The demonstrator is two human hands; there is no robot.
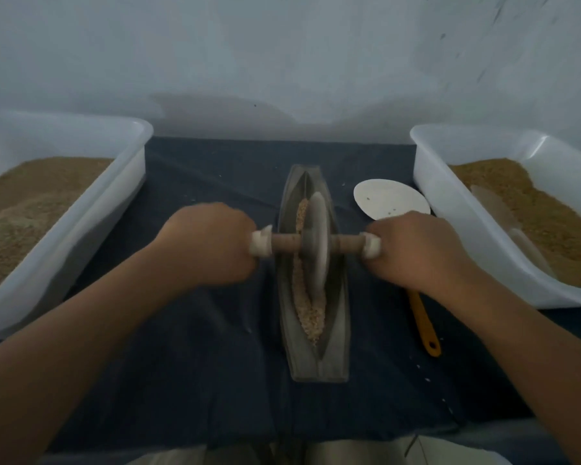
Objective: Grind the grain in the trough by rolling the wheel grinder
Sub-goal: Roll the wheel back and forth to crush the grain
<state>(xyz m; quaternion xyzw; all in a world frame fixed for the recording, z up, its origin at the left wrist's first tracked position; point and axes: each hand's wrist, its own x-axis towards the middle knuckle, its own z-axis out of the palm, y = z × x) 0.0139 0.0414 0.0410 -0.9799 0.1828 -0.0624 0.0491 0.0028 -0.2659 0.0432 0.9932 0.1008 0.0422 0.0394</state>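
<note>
A long grey boat-shaped trough (336,347) lies lengthwise on the dark cloth in the middle of the view. Pale brown grain (311,317) fills its groove. A grey stone wheel grinder (316,243) stands upright in the groove near the trough's middle, on a wooden axle (346,245) with white end caps. My left hand (208,243) grips the left end of the axle. My right hand (416,250) grips the right end. The wheel looks slightly blurred.
A white plastic tub (91,209) of brown grain sits at the left, another white tub (450,209) with grain and a scoop at the right. A white spatula with a yellow handle (423,317) lies right of the trough. A pale wall rises behind.
</note>
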